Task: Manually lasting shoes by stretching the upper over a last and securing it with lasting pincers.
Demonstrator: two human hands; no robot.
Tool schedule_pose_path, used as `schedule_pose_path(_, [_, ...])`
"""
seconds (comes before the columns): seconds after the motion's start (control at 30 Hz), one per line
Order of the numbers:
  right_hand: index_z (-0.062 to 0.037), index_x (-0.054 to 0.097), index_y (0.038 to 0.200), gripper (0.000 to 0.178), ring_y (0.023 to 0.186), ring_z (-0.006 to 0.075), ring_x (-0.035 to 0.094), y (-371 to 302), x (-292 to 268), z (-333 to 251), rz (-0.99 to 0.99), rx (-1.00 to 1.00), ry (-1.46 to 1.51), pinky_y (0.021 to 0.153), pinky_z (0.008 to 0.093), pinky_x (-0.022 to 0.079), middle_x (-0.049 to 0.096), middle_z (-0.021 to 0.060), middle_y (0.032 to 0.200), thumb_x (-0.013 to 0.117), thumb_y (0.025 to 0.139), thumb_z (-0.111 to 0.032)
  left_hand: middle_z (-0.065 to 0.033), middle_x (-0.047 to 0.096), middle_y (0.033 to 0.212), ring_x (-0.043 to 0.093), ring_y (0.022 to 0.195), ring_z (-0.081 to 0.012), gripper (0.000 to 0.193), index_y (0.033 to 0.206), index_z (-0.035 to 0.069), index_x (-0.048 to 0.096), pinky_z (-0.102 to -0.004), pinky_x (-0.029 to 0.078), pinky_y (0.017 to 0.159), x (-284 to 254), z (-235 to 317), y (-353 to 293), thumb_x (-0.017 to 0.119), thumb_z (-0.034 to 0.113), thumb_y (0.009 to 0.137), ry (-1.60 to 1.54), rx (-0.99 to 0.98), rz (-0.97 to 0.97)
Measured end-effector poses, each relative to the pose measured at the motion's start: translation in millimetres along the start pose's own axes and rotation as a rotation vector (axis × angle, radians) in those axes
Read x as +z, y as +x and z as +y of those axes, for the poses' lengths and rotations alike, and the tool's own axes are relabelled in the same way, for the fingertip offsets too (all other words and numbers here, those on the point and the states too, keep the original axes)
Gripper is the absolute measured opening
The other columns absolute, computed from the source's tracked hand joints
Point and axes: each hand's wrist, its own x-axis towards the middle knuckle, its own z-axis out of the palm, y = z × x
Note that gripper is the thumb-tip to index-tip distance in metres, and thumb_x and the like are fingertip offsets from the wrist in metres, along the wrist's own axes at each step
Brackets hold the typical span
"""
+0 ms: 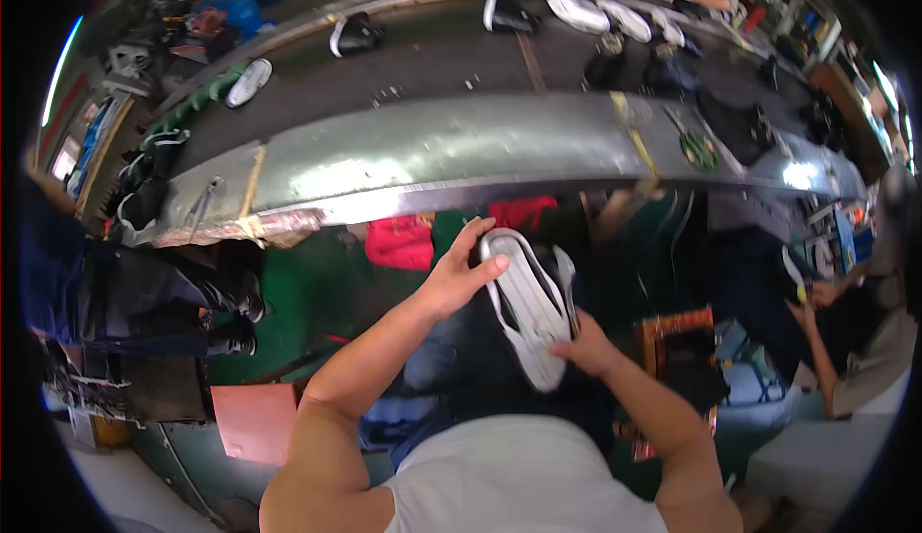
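Ahead of the hands (457, 281) runs a long surface (413, 134), shiny metal along its near edge and dark beyond. On the metal, a slim tool (204, 204) lies to the hands' left, green-handled scissors (697, 146) to their right. Farther out, left of the hands, lies a white-faced sole (252, 82); ahead and right, pale soles (578, 12).

I could pass my left hand (461, 278) over the middle of the metal ledge (461, 139), between the metal tool (208, 192) and the green-handled scissors (699, 154), but the ledge bars the level way forward and the pale sole (523, 288) blocks the space toward my right hand (584, 346).
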Motion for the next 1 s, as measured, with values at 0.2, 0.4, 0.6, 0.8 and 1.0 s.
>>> schedule_pose_path(0.2, [0.0026, 0.055, 0.126, 0.071, 0.106, 0.0224, 0.062, 7, -6, 25, 0.15, 0.07, -0.515, 0.097, 0.0349, 0.047, 0.065, 0.0151, 0.116, 0.089, 0.071, -0.026, -0.0073, 0.061, 0.113, 0.061, 0.102, -0.0178, 0.061, 0.14, 0.006, 0.045, -0.0326, 0.049, 0.097, 21, -37, -2, 0.076, 0.014, 0.089, -0.397, -0.159, -0.034])
schedule_pose_path(0.4, [-0.0013, 0.06, 0.117, 0.032, 0.086, 0.0145, 0.063, -43, -16, -21, 0.15, 0.172, -0.574, 0.081, 0.0301, 0.051, 0.067, 0.0069, 0.095, 0.068, 0.091, -0.019, -0.0111, 0.047, 0.132, 0.049, 0.119, -0.0177, 0.07, 0.147, 0.007, 0.032, -0.0332, 0.042, 0.103, 39, -53, -16, 0.074, 0.016, 0.091, -0.148, -0.179, -0.224])
schedule_pose_path(0.6, [-0.0022, 0.06, 0.114, 0.022, 0.073, 0.0137, 0.059, -66, 4, -40, 0.06, 0.268, -0.451, 0.071, 0.0317, 0.049, 0.065, 0.0038, 0.086, 0.059, 0.097, -0.016, -0.0131, 0.044, 0.134, 0.044, 0.123, -0.0192, 0.068, 0.15, 0.009, 0.026, -0.0356, 0.036, 0.109, 51, -53, -22, 0.066, 0.022, 0.097, -0.055, -0.057, -0.23])
schedule_pose_path(0.8, [-0.0015, 0.061, 0.115, 0.022, 0.082, 0.0119, 0.06, -51, -7, -41, -0.045, 0.299, -0.17, 0.074, 0.0283, 0.051, 0.064, 0.0047, 0.089, 0.059, 0.099, -0.016, -0.0158, 0.032, 0.156, 0.028, 0.146, -0.0287, 0.062, 0.15, 0.006, 0.029, -0.0376, 0.023, 0.119, 57, -62, -23, 0.06, 0.023, 0.099, 0.02, 0.033, -0.261])
schedule_pose_path(1.0, [-0.0016, 0.062, 0.107, 0.022, 0.068, 0.0204, 0.064, -44, -22, -69, -0.009, 0.59, -0.343, 0.069, 0.0348, 0.053, 0.068, 0.0099, 0.088, 0.06, 0.098, -0.022, -0.0148, 0.037, 0.156, 0.027, 0.149, -0.0284, 0.051, 0.146, 0.005, 0.041, -0.038, 0.022, 0.12, 65, -68, -19, 0.057, 0.016, 0.099, 0.096, 0.042, -0.245])
